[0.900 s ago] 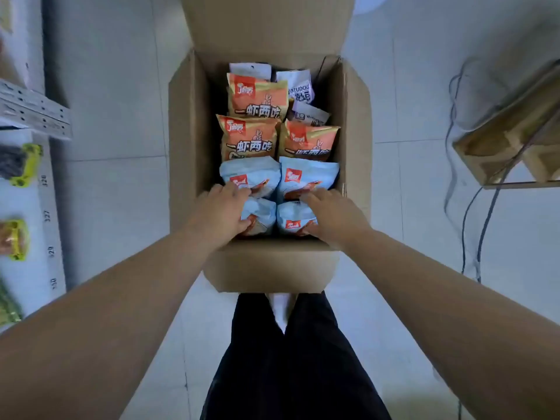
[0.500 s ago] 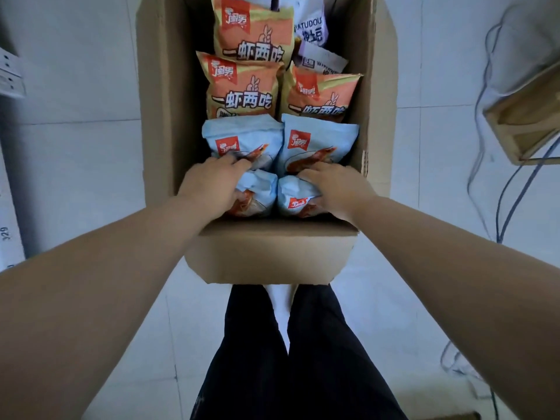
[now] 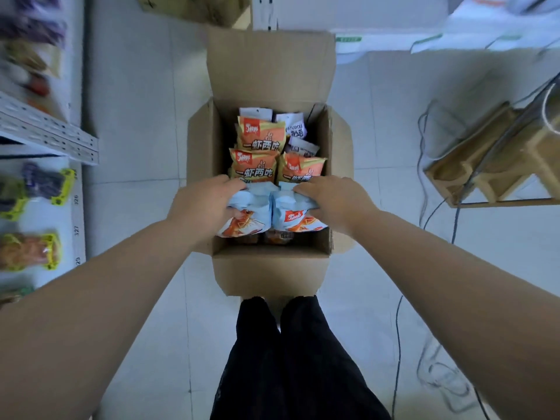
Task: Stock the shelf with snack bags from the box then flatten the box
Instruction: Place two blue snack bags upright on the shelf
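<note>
The cardboard box (image 3: 269, 269) sits on the pale tiled floor (image 3: 139, 116), right in front of the person's black trousers (image 3: 291, 359). All its flaps are folded out, and the far flap stands tall behind it. It is brown and plain, with snack bags packed in rows inside.

Both bare arms reach straight in. The left hand (image 3: 206, 204) is at the near left of the box, fingers curled over the crumpled top of a pale blue bag (image 3: 247, 218) with a red prawn printed on it. The right hand (image 3: 333, 201) mirrors it at the near right, fingers clenched on the top of a second pale blue bag (image 3: 295, 215). The two bags touch side by side at the near end of the box. I cannot tell whether either hand holds more than one.

Now the count. There are two blue bags in the hands. Beyond them in the box lie three orange bags (image 3: 254, 165), two in one row and one farther back. At the far end are three white bags (image 3: 292, 128). Under the blue pair, darker packets (image 3: 278, 237) peek out, too hidden to count.

Left of the box runs a shelf (image 3: 48, 134) with blurred goods. To the right of the box are a wooden frame (image 3: 485, 165) and loose cables (image 3: 436, 207).
</note>
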